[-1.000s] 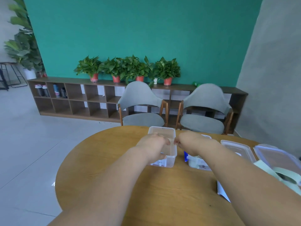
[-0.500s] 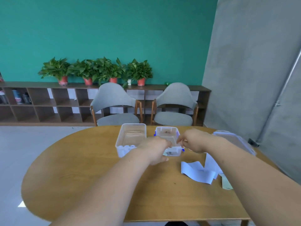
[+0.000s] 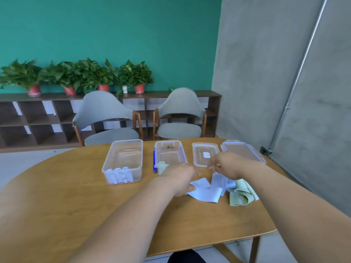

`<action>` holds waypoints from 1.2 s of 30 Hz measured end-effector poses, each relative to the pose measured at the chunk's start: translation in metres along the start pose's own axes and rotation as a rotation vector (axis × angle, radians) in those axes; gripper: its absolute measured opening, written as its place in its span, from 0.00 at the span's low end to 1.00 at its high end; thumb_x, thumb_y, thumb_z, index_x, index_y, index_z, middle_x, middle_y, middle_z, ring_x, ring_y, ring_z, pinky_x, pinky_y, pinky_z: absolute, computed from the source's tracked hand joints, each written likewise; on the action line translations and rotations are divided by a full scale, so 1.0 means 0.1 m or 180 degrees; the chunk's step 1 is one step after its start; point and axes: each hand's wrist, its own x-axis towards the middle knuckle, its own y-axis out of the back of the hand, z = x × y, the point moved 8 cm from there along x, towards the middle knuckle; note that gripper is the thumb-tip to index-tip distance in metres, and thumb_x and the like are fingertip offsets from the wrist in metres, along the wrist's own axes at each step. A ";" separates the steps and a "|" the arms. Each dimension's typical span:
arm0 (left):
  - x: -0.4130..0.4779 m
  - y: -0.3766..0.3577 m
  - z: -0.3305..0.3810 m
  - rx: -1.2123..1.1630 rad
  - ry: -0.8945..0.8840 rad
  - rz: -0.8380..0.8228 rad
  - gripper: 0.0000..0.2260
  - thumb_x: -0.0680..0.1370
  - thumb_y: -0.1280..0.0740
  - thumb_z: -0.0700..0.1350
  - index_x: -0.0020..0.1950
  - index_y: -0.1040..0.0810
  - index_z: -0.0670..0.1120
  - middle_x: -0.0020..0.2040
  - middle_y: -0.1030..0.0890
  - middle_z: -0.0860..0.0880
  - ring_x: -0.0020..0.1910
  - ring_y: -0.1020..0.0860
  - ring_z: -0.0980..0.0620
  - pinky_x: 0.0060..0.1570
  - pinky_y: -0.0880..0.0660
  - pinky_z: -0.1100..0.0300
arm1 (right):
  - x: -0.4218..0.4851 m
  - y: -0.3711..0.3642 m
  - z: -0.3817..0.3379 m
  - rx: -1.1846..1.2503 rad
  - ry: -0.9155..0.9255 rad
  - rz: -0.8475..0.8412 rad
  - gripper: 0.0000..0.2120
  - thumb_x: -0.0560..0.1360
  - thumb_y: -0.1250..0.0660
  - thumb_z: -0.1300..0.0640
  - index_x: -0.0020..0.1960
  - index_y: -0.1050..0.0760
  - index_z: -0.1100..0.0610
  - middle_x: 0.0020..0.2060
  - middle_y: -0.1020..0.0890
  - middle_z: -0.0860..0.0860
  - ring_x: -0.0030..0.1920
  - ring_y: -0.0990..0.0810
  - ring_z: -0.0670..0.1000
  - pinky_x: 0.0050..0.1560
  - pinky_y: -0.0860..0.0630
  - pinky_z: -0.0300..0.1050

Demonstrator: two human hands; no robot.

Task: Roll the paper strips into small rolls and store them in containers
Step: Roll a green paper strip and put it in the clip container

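The pale blue paper strips (image 3: 204,192) lie loose on the oval wooden tabletop (image 3: 76,196), just in front of the person and between the two forearms, probably so either hand can draw one without reaching. The nearest strip runs roughly left to right across the person. A second one runs away from them and passes under the right wrist.

Just right of these, touching them, are the pale green paper strips (image 3: 240,195). They are folded over on themselves, with the long axis running near to far and leaning a little right.

The left hand (image 3: 180,177) rests over the left end of the blue strips with its thumb (image 3: 190,187) on the paper. I cannot tell whether its fingers pinch the paper. The right hand (image 3: 223,166) hovers above the strips with its fingers (image 3: 212,165) drawn together. Whether they hold anything is too small to tell.

Beyond the hands is a clear plastic tub with blue clasps (image 3: 170,149), with a pale green roll (image 3: 161,166) at its near left corner. Left of that, a clear plastic tub (image 3: 123,149) holds white paper rolls (image 3: 118,170) at its near end, so the colours look sorted by tub. To the right lie a flat clear lid (image 3: 199,162) and a blue-rimmed clear lid (image 3: 243,149), set aside so the tubs stay open.
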 end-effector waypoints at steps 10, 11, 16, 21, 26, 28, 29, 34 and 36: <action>0.30 -0.28 0.27 -0.0117 -0.0140 -0.0041 0.22 0.80 0.31 0.51 0.74 0.25 0.56 0.70 0.23 0.52 0.67 0.24 0.46 0.61 0.22 0.48 | 0.02 -0.22 0.61 0.0310 -0.0288 -0.0012 0.14 0.82 0.36 0.56 0.65 0.20 0.47 0.53 0.21 0.43 0.60 0.22 0.50 0.51 0.32 0.36; 0.31 -0.30 0.31 -0.0126 -0.0153 -0.0013 0.21 0.80 0.31 0.51 0.73 0.25 0.56 0.70 0.23 0.53 0.67 0.24 0.46 0.60 0.22 0.49 | 0.00 -0.25 0.66 0.0333 -0.0321 -0.0033 0.14 0.81 0.35 0.56 0.64 0.19 0.46 0.52 0.21 0.43 0.59 0.21 0.50 0.52 0.31 0.37; 0.40 -0.44 0.52 -0.0095 -0.0288 0.0003 0.21 0.81 0.32 0.51 0.75 0.26 0.56 0.70 0.23 0.53 0.69 0.27 0.48 0.63 0.25 0.48 | -0.07 -0.46 0.92 0.0477 -0.0521 -0.0107 0.09 0.74 0.28 0.58 0.49 0.17 0.44 0.45 0.18 0.42 0.48 0.18 0.48 0.41 0.30 0.34; 0.46 -0.58 0.74 -0.0332 -0.0398 -0.0033 0.16 0.81 0.32 0.52 0.69 0.23 0.55 0.68 0.23 0.54 0.68 0.29 0.49 0.56 0.27 0.50 | -0.16 -0.71 1.03 0.0315 -0.0676 -0.0315 0.11 0.67 0.21 0.47 0.45 0.21 0.42 0.45 0.19 0.40 0.48 0.18 0.48 0.50 0.19 0.46; 0.52 -0.69 0.89 -0.0309 -0.0529 -0.0029 0.17 0.81 0.31 0.53 0.69 0.22 0.52 0.67 0.22 0.51 0.68 0.29 0.47 0.65 0.27 0.48 | -0.21 -0.90 1.03 0.0236 -0.0673 -0.0296 0.19 0.66 0.18 0.51 0.50 0.23 0.41 0.49 0.22 0.43 0.51 0.19 0.50 0.51 0.19 0.48; 0.54 -0.73 0.92 -0.0309 -0.0543 -0.0057 0.18 0.81 0.30 0.53 0.70 0.22 0.51 0.67 0.22 0.51 0.68 0.29 0.47 0.65 0.28 0.48 | -0.22 -0.96 1.03 0.0259 -0.0690 -0.0241 0.19 0.68 0.19 0.53 0.54 0.23 0.42 0.50 0.22 0.44 0.52 0.20 0.50 0.50 0.20 0.46; 0.54 -0.73 0.93 -0.0299 -0.0554 -0.0060 0.18 0.80 0.30 0.53 0.69 0.22 0.51 0.66 0.23 0.51 0.68 0.29 0.47 0.65 0.27 0.48 | -0.23 -0.98 1.04 0.0268 -0.0699 -0.0216 0.19 0.69 0.20 0.55 0.55 0.22 0.43 0.50 0.22 0.45 0.53 0.20 0.51 0.50 0.21 0.46; 0.52 -0.75 0.95 -0.0309 -0.0529 -0.0160 0.20 0.81 0.30 0.54 0.72 0.23 0.52 0.67 0.24 0.51 0.69 0.30 0.47 0.66 0.28 0.48 | -0.25 -0.96 1.00 0.0323 -0.0650 -0.0177 0.18 0.72 0.25 0.60 0.59 0.19 0.46 0.49 0.19 0.44 0.51 0.18 0.49 0.50 0.19 0.46; 0.50 -0.75 0.96 -0.0329 -0.0519 -0.0207 0.21 0.81 0.30 0.54 0.74 0.24 0.53 0.69 0.25 0.51 0.70 0.31 0.47 0.68 0.29 0.48 | -0.26 -0.94 0.97 0.0300 -0.0639 -0.0145 0.18 0.72 0.27 0.60 0.58 0.19 0.44 0.49 0.20 0.44 0.52 0.19 0.50 0.52 0.19 0.46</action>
